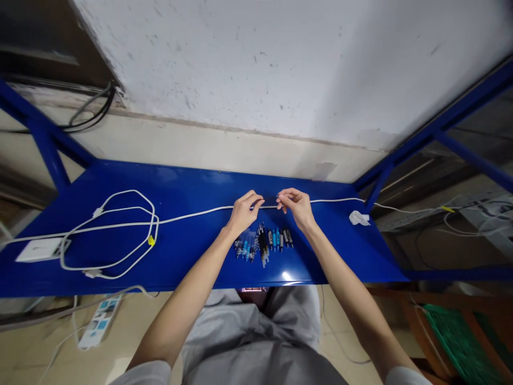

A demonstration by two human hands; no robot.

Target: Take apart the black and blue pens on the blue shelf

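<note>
My left hand (243, 212) and my right hand (297, 206) meet over the middle of the blue metal shelf (188, 251). Both are pinched, fingertips facing each other, and hold the two ends of a thin dark pen (271, 201). A long white cable (192, 215) runs across the shelf just behind my fingers. Right below my hands lies a row of several pens and pen parts (263, 240), black, blue and clear, near the shelf's front edge.
A looped white cable (120, 235) and a white box (38, 249) lie on the shelf's left part. A white plug (358, 217) sits at the right. A power strip (99, 322) lies on the floor, a green crate (457, 337) at lower right. A wall stands behind.
</note>
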